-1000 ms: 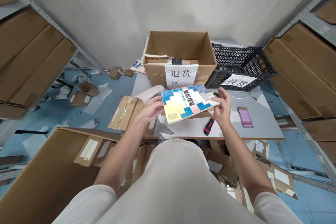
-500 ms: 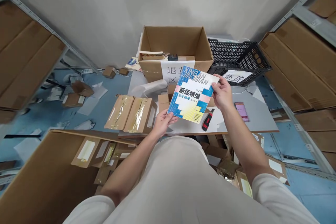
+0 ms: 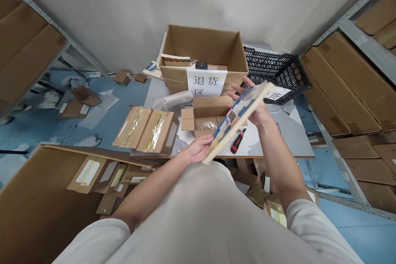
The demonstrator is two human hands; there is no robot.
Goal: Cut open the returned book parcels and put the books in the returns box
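A blue, white and yellow paperback book [image 3: 239, 119] is tilted nearly edge-on above the table, its pale page edges toward me. My left hand [image 3: 199, 148] pinches the lower left end, thumb on the cover. Behind the upper right end, my right hand [image 3: 261, 112] supports the book, its fingers spread out past the far edge. Below the book stands a small open carton [image 3: 202, 120] with clear plastic inside. A red and black box cutter [image 3: 237, 142] lies on white paper just under the book.
Two taped parcels [image 3: 154, 130] stand on the table's left. At the back are a large carton [image 3: 176, 80] with a paper sign and several books inside, and a black plastic crate [image 3: 278, 64]. A big box of parcels [image 3: 89, 173] is at lower left. Shelves with cartons [image 3: 349, 86] flank me.
The book has turned from cover facing me to nearly edge-on. My right hand's fingers have loosened and spread behind it. The small open carton shows more fully.
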